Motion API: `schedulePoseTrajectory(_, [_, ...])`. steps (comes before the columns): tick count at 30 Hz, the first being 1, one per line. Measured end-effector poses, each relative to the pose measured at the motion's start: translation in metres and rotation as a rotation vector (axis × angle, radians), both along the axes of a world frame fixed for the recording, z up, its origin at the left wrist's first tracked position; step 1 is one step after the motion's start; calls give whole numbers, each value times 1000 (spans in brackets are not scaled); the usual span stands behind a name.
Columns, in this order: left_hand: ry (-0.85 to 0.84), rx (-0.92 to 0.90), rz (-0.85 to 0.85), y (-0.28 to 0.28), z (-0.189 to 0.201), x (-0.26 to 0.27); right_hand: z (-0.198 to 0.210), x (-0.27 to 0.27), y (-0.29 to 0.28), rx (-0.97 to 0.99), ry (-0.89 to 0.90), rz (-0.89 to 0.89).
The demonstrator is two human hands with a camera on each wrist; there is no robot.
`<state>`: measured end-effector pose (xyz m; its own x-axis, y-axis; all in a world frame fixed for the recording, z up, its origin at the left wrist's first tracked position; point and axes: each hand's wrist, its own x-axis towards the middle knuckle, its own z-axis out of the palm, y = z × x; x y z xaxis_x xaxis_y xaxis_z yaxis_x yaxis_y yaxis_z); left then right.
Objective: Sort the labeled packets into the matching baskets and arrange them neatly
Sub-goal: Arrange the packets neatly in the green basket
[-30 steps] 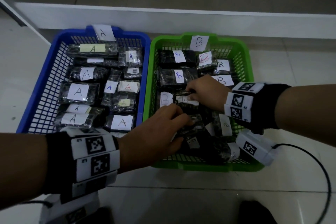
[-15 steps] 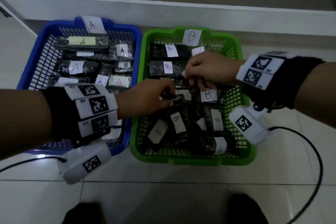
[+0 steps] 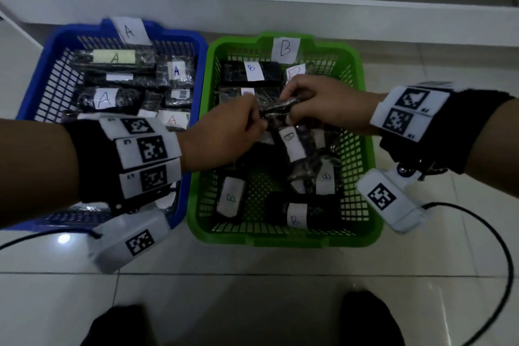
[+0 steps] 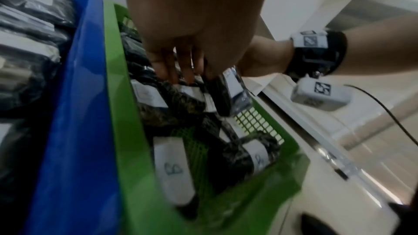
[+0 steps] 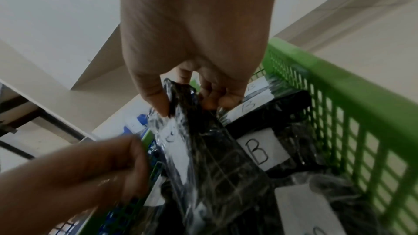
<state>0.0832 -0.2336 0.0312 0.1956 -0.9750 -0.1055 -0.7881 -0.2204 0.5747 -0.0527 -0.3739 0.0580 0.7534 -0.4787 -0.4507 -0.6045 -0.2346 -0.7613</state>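
A green basket (image 3: pixel 368 222) tagged B holds several black packets with white B labels; a blue basket (image 3: pixel 36 87) tagged A holds several A packets. Over the middle of the green basket both hands meet on one black packet (image 3: pixel 280 109). My right hand (image 3: pixel 317 101) pinches its far end between thumb and fingers, seen close in the right wrist view (image 5: pixel 192 99) on the packet (image 5: pixel 214 158). My left hand (image 3: pixel 227 132) grips its near end with curled fingers. In the left wrist view the left fingers (image 4: pixel 181 71) reach down among packets (image 4: pixel 226 96).
A low white ledge (image 3: pixel 252 11) runs behind both baskets. The baskets stand side by side on a pale tiled floor (image 3: pixel 252 303). A black cable (image 3: pixel 502 261) loops on the floor at the right. Dark shoes (image 3: pixel 370 320) show at the bottom edge.
Both hands moved from the basket's near half toward its middle and came together on one packet, now lifted above the others. The head view shifted slightly.
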Motion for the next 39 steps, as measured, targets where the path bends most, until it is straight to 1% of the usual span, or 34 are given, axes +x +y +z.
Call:
schedulePoseTrajectory(2, [-175, 100, -289, 15, -6, 0, 4, -3, -8, -24, -35, -58])
schedulePoseTrajectory(4, [-396, 133, -626, 28, -10, -1, 6, -6, -13, -51, -35, -87])
schedulePoseTrajectory(5, [-494, 145, -739, 32, -12, 0, 6, -7, -16, -59, -33, -92])
schedulePoseTrajectory(6, [-556, 160, -806, 37, -16, 0, 7, -8, -17, -56, -33, -88])
schedulePoseTrajectory(7, [-577, 167, -827, 40, -18, -1, 6, -10, -19, -49, -34, -74])
schedulePoseTrajectory(9, [-582, 240, -794, 46, -17, -6, 5, -13, -21, -58, -20, -26])
schedulePoseTrajectory(12, [-570, 478, -683, 49, -20, -20, 0, -16, -22, -102, 19, 2])
schedulePoseTrajectory(13, [-540, 538, -654, 49, -22, -24, -1, -17, -21, -101, 24, -11])
schedulePoseTrajectory(14, [-499, 552, -629, 48, -21, -27, -2, -18, -21, -89, 29, -29])
schedulePoseTrajectory(16, [-471, 525, -610, 45, -17, -29, -3, -17, -22, -74, 26, -74])
schedulePoseTrajectory(18, [-502, 460, -635, 40, -12, -28, -1, -16, -25, -91, 14, -122])
schedulePoseTrajectory(22, [-591, 295, -877, 24, -7, -28, 5, -16, -34, -101, -45, -184])
schedulePoseTrajectory(24, [-632, 267, -928, 10, -9, -28, 7, -19, -37, -72, -79, -204])
schedulePoseTrajectory(26, [-590, 227, -911, -7, -9, -33, 7, -22, -40, -75, -97, -237])
schedulePoseTrajectory(29, [-513, 149, -823, -30, -12, -48, 6, -26, -45, -117, -107, -283])
schedulePoseTrajectory(30, [-497, 134, -820, -37, -16, -54, 6, -28, -46, -120, -103, -294])
schedulePoseTrajectory(32, [-513, 173, -885, -45, -25, -61, 6, -31, -46, -107, -85, -294])
schedulePoseTrajectory(34, [-592, 286, -952, -43, -31, -65, 7, -34, -45, -66, -76, -282])
schedulePoseTrajectory(35, [-637, 311, -958, -41, -35, -68, 8, -36, -45, -36, -69, -280])
schedulePoseTrajectory(37, [-683, 277, -918, -37, -40, -72, 8, -39, -44, 3, -55, -259])
schedulePoseTrajectory(39, [-701, 263, -869, -37, -42, -73, 6, -41, -45, -12, -27, -215])
